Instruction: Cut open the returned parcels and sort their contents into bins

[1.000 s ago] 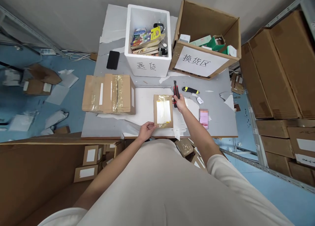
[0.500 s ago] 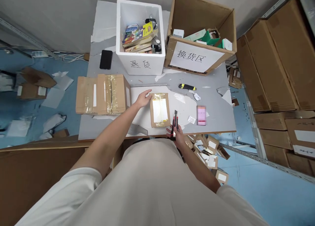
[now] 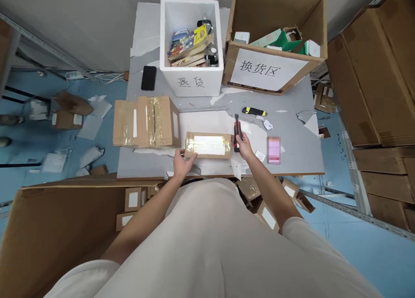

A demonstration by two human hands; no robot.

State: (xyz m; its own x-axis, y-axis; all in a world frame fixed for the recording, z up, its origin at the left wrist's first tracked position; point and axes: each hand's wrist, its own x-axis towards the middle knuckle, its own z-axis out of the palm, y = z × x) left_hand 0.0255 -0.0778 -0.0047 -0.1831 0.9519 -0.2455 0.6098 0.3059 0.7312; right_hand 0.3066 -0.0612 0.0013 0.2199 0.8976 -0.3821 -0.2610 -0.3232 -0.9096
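Nearest of all, a large open carton (image 3: 68, 220) is standing to the left of the taped parcel (image 3: 209, 145) and below it. The parcel itself is lying lengthwise near the front of the table (image 3: 303, 159), a white label facing up. At its left end the left hand (image 3: 182, 163) is gripping the near corner, thumb over the edge and fingers curling round the end, parted only by the parcel. Just beside its right end the right hand (image 3: 244, 146) is wrapping closed fingers around a red-and-black cutter (image 3: 237, 131), whose tip is pointing away from the body. Farther right of the parcel, a pink rectangle (image 3: 274, 150) is lying flat, its surface blurred. Two taped cartons (image 3: 145, 123) are sitting to its left. Beyond it to the right, a yellow-and-black cutter (image 3: 254, 111) is resting; far left, a black phone (image 3: 148, 78). Behind the parcel, a white foam box (image 3: 191, 82) is holding books (image 3: 189, 43); farther right, a cardboard box (image 3: 275, 8) is bearing a handwritten sign (image 3: 267, 71).
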